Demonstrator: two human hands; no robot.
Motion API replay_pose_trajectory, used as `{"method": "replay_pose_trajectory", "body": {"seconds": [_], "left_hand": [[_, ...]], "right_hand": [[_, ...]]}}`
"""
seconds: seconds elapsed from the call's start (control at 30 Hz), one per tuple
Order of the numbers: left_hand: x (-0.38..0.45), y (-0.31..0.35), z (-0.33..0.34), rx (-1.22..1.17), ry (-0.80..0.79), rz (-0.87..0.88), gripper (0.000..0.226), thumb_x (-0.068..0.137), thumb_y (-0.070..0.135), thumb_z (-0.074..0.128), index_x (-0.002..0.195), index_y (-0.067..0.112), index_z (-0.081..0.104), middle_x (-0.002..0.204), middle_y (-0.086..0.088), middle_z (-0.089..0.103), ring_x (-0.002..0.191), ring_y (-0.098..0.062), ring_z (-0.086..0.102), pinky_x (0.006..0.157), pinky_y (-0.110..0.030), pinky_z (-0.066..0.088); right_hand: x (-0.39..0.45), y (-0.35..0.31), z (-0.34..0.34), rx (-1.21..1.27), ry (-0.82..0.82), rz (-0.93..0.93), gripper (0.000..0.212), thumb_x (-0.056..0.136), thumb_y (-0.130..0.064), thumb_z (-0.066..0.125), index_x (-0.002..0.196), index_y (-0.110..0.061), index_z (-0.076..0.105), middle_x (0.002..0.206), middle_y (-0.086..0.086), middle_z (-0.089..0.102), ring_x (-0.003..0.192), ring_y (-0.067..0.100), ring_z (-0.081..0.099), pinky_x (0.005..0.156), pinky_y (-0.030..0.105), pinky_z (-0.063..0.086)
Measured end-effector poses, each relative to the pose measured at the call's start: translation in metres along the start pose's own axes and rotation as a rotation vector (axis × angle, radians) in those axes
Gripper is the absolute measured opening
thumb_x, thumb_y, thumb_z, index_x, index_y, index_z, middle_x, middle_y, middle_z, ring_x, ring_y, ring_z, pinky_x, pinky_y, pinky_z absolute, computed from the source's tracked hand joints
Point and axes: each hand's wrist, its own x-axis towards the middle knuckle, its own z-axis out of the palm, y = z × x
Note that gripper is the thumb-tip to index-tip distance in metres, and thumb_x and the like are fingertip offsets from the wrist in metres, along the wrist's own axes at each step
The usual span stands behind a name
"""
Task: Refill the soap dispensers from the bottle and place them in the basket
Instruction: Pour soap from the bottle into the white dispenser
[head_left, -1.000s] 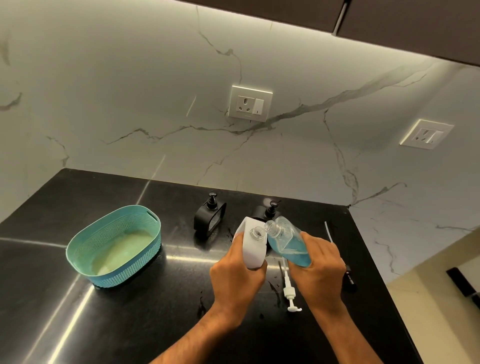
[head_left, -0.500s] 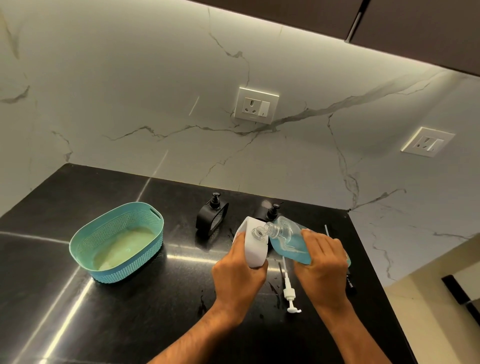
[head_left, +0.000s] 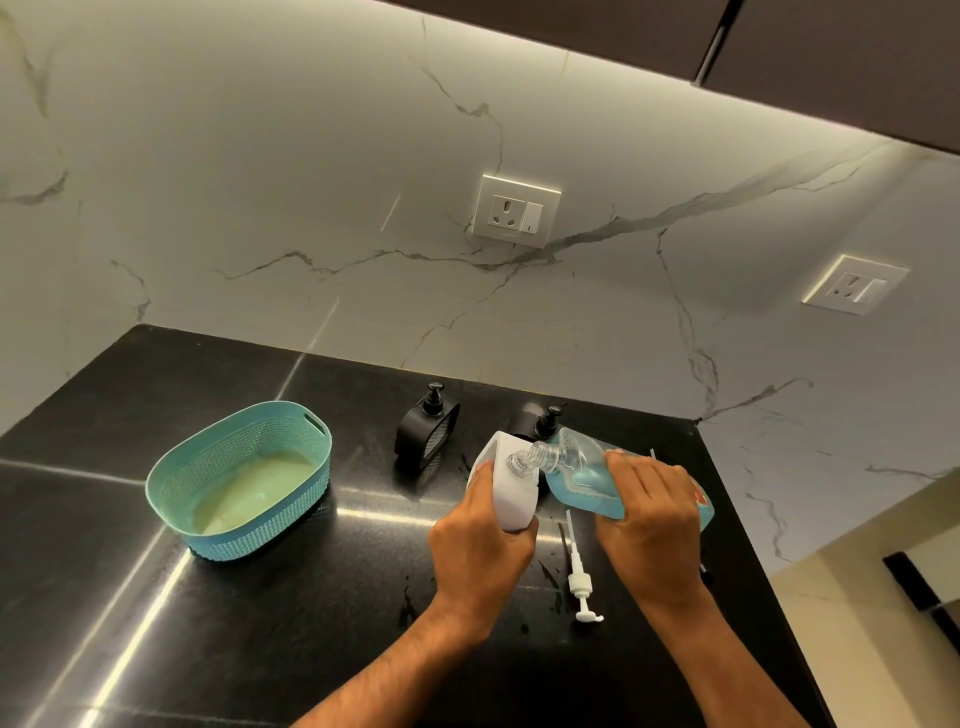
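Note:
My left hand (head_left: 480, 545) grips a white soap dispenser (head_left: 511, 491) with its pump off, held above the black counter. My right hand (head_left: 649, 512) holds a clear bottle of blue soap (head_left: 582, 475), tipped on its side with its neck against the dispenser's open mouth. The white pump (head_left: 579, 577) lies on the counter between my wrists. Two black dispensers stand behind: one (head_left: 427, 434) to the left, the other (head_left: 543, 421) partly hidden by the white dispenser and bottle. The teal basket (head_left: 171, 478) sits empty at the left.
The black counter (head_left: 260, 623) ends at a marble wall behind and drops off at the right edge. Dark wet spots lie near the pump. A thin white tube (head_left: 652, 453) lies behind my right hand. Wall sockets sit above.
The bottle has tipped flatter and its neck has come closer to the dispenser's mouth. Both hands have stayed in about the same spot; my view has shifted slightly.

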Motion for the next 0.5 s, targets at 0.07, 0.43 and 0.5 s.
{"method": "replay_pose_trajectory", "body": {"seconds": [0.07, 0.43, 0.5], "left_hand": [[-0.0003, 0.0003, 0.0003, -0.005, 0.000, 0.000, 0.087, 0.074, 0.040, 0.091, 0.147, 0.012, 0.053, 0.129, -0.006, 0.071, 0.102, -0.022, 0.076, 0.081, -0.026, 0.064], [0.0016, -0.0002, 0.0020, -0.001, -0.002, 0.010, 0.088, 0.076, 0.042, 0.089, 0.149, 0.012, 0.050, 0.133, -0.007, 0.070, 0.104, -0.022, 0.075, 0.083, -0.027, 0.063], [0.0020, -0.0011, 0.0017, -0.002, -0.001, 0.010, 0.088, 0.076, 0.042, 0.089, 0.149, 0.011, 0.050, 0.132, -0.007, 0.070, 0.104, -0.022, 0.075, 0.083, -0.027, 0.064]], "right_hand": [[0.0012, 0.0009, -0.0017, -0.008, 0.001, -0.012, 0.074, 0.051, -0.013, 0.101, 0.116, 0.002, 0.071, 0.108, 0.019, 0.074, 0.098, 0.038, 0.072, 0.084, 0.050, 0.060], [0.0065, 0.0033, -0.0053, -0.024, 0.005, -0.039, 0.075, 0.048, -0.016, 0.102, 0.114, 0.003, 0.071, 0.106, 0.020, 0.074, 0.094, 0.039, 0.073, 0.081, 0.051, 0.061], [0.0067, 0.0041, -0.0051, -0.023, 0.004, -0.040, 0.075, 0.049, -0.017, 0.102, 0.114, 0.003, 0.071, 0.106, 0.020, 0.074, 0.094, 0.038, 0.073, 0.080, 0.050, 0.061]]}}
